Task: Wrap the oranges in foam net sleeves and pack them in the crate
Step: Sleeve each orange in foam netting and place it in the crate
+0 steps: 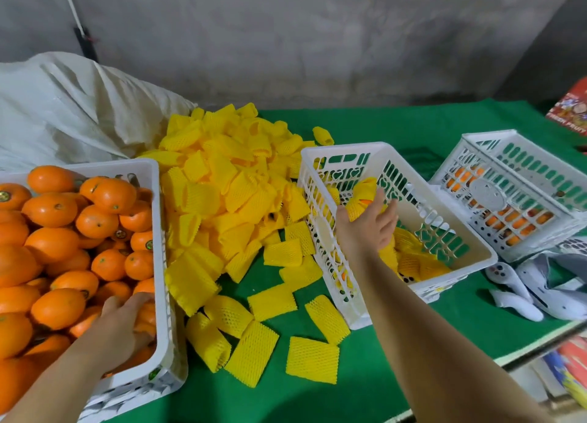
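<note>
Oranges (63,232), bare and glossy: heaped in white perforated plastic bin (158,232) at left edge of green-covered counter (397,327). Left hand (122,324): reaching into near right corner of bin, fingers curled round one orange of the heap. Sleeved orange (365,200), wrapped in yellow foam net: inside white slotted plastic crate (444,241) at centre right, just ahead of right hand (370,228). Right hand: above crate interior, fingers extended and spread, touching sleeved orange; firm hold not confirmable. Further yellow-sleeved fruit: on crate floor. Loose yellow foam net sleeves (228,200): piled between bin and crate, flat singles scattered toward near edge. Second white slotted crate (514,193): at right, just beside first crate, oranges visible through wall. White sack (63,111): behind bin. White plastic parts (524,292): near right edge of counter.
</note>
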`<state>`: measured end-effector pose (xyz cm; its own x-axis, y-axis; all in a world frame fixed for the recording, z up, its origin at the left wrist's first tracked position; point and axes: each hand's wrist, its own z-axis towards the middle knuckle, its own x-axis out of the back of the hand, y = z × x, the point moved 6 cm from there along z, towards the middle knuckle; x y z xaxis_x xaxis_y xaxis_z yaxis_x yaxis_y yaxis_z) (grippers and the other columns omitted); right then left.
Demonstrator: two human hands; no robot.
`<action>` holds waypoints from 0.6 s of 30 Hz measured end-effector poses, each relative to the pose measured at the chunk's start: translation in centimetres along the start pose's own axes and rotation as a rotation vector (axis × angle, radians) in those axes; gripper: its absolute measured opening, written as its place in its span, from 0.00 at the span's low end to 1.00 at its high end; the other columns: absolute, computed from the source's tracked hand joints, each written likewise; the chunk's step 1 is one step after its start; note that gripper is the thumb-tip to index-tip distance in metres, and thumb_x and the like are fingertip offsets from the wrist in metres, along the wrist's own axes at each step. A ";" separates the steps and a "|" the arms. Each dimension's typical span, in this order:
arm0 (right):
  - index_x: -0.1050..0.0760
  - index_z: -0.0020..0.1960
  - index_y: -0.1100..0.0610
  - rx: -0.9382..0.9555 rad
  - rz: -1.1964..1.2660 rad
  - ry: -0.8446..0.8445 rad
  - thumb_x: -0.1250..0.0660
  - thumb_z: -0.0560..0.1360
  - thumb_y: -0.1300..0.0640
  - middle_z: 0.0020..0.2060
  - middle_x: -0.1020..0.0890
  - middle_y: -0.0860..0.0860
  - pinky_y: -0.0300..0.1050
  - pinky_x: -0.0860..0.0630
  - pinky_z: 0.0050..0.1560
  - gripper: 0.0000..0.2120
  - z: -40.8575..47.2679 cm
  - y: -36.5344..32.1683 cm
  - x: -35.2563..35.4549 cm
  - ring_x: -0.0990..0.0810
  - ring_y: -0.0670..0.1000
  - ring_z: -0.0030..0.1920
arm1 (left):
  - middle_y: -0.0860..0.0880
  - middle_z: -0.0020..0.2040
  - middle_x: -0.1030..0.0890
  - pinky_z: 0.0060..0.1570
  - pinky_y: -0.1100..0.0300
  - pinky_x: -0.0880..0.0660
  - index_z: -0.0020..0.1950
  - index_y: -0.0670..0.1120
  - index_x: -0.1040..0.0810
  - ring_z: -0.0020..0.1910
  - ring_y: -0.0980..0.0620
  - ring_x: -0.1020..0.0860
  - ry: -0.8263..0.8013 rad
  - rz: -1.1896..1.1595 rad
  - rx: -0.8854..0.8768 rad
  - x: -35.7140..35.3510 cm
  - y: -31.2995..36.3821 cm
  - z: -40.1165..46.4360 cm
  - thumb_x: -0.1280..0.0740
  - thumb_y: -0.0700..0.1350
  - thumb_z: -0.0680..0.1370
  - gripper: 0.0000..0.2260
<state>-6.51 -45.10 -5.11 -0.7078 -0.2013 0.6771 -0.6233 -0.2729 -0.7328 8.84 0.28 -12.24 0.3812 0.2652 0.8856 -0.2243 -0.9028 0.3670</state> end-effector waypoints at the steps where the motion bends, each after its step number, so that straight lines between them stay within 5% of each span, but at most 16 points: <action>1: 0.59 0.83 0.42 0.071 -0.059 -0.043 0.34 0.78 0.42 0.83 0.62 0.49 0.64 0.58 0.79 0.44 -0.2 -0.2 -0.5 0.63 0.58 0.82 | 0.36 0.70 0.28 0.60 0.48 0.31 0.77 0.46 0.27 0.65 0.34 0.28 -0.024 -0.050 -0.011 -0.1 0.0 -0.1 0.21 0.40 0.74 0.32; 6: 0.54 0.85 0.48 0.210 -0.199 -0.130 0.35 0.80 0.46 0.83 0.62 0.53 0.65 0.55 0.80 0.41 -0.9 -0.5 -0.9 0.62 0.62 0.82 | 0.37 0.67 0.30 0.60 0.37 0.25 0.78 0.52 0.31 0.60 0.34 0.27 0.068 -0.253 0.066 1.0 -1.7 0.6 0.20 0.48 0.75 0.34; 9: 0.53 0.84 0.49 0.270 -0.261 -0.165 0.35 0.80 0.47 0.83 0.62 0.55 0.67 0.52 0.80 0.39 -1.2 -0.8 -1.1 0.61 0.64 0.82 | 0.37 0.69 0.28 0.58 0.36 0.24 0.78 0.55 0.35 0.63 0.38 0.28 0.340 -0.435 0.086 3.2 -1.8 0.4 0.26 0.59 0.77 0.33; 12: 0.50 0.83 0.50 0.432 -0.445 -0.165 0.34 0.79 0.48 0.83 0.58 0.57 0.68 0.45 0.78 0.38 -2.1 -1.1 -1.9 0.53 0.67 0.82 | 0.38 0.72 0.31 0.63 0.46 0.29 0.79 0.52 0.37 0.69 0.44 0.32 0.611 -0.641 0.043 5.2 1.0 -1.6 0.28 0.57 0.81 0.31; 16: 0.50 0.82 0.46 0.576 -0.701 -0.274 0.34 0.78 0.44 0.82 0.59 0.56 0.71 0.52 0.77 0.39 -5.1 -1.2 -6.2 0.58 0.69 0.81 | 0.45 0.69 0.31 0.58 0.67 0.30 0.80 0.50 0.36 0.65 0.51 0.30 0.505 -0.716 -0.202 4.6 7.0 -2.5 0.29 0.53 0.82 0.30; 18: 0.49 0.83 0.44 0.606 -0.687 -0.493 0.34 0.79 0.43 0.83 0.58 0.54 0.70 0.55 0.78 0.38 -7.5 -0.5 -9.3 0.62 0.67 0.81 | 0.48 0.67 0.33 0.64 0.62 0.34 0.81 0.52 0.35 0.66 0.51 0.33 0.412 -0.603 -0.291 3.3 8.9 -2.6 0.28 0.52 0.81 0.30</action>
<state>-2.15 -36.04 -11.57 0.0360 -0.1490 0.9882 -0.4728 -0.8737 -0.1145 5.74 -5.99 -5.35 0.1617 0.8370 0.5227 -0.3323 -0.4526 0.8275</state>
